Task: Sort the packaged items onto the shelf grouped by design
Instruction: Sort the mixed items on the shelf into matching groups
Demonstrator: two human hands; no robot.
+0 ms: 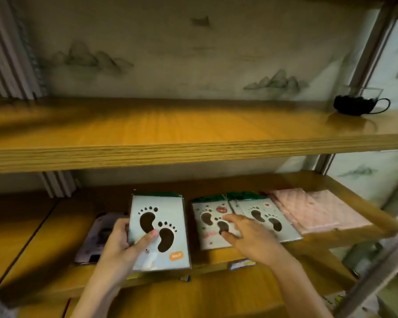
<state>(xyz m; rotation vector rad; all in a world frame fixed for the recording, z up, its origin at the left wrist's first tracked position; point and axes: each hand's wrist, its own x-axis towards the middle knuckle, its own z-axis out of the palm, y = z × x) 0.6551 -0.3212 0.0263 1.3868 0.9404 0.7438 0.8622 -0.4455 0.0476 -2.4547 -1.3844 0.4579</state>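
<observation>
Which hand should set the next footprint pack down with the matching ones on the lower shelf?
Left, probably. The left hand already grips the blue footprint pack, while the right hand rests open, fingers spread on the pack with the red bear, and holds nothing.

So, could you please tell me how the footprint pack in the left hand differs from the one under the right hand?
The left hand's pack shows large footprints and an orange badge; the right hand's pack has smaller footprints with a red bear motif. The left hand grips its pack; the right hand rests open on the other, lying flat. Both have dark foot-shaped cutouts and green tops.
</observation>
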